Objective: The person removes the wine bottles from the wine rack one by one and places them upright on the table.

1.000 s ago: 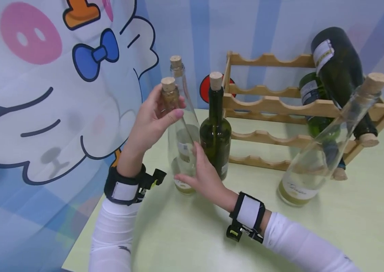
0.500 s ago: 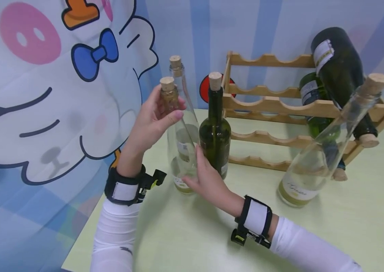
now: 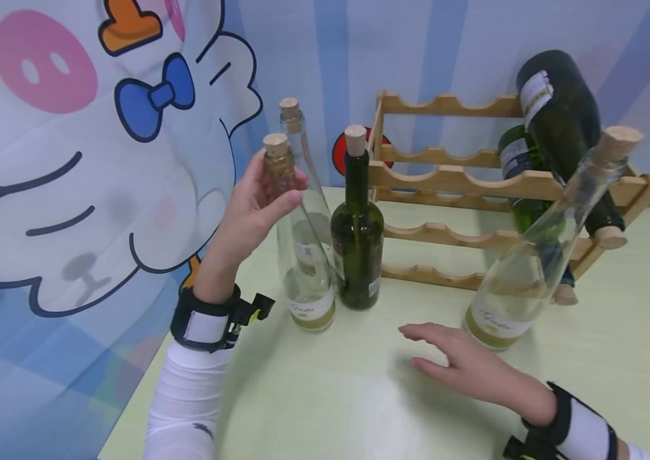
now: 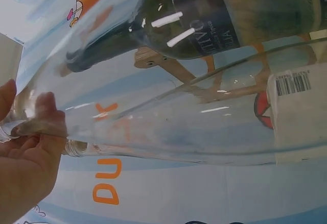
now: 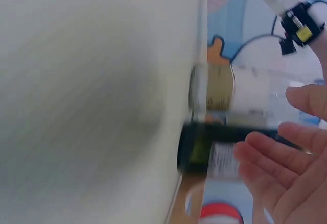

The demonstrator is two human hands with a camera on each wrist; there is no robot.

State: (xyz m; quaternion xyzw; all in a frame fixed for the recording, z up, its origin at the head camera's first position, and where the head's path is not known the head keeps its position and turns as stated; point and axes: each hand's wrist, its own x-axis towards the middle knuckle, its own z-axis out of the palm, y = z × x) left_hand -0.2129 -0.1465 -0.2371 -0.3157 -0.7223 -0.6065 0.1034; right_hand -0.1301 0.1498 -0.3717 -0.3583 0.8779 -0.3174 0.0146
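Note:
My left hand point(image 3: 241, 220) grips the neck of a corked clear glass bottle point(image 3: 312, 311), which stands on the table at the left. In the left wrist view, the fingers point(image 4: 48, 127) curl round the neck. Behind it stands a second clear bottle point(image 3: 304, 150), partly hidden. A corked dark green bottle point(image 3: 357, 255) stands just to their right. My right hand point(image 3: 468, 364) hovers over the table with extended fingers, holding nothing. Nearest to it is a third corked clear bottle point(image 3: 500, 319), which appears tilted in the head view; in the right wrist view the palm point(image 5: 301, 193) shows.
At the back right is a wooden bottle rack point(image 3: 445, 236). A dark bottle point(image 3: 560, 105) and a green bottle point(image 3: 523, 172) lie in its right side, corks pointing toward the front. A cartoon-printed cloth point(image 3: 100, 191) borders the table point(image 3: 348, 390) at left and back.
My right hand has let go of the left clear bottle's body and moved right over the table. The left hand keeps its grip on the neck. The view has shifted slightly.

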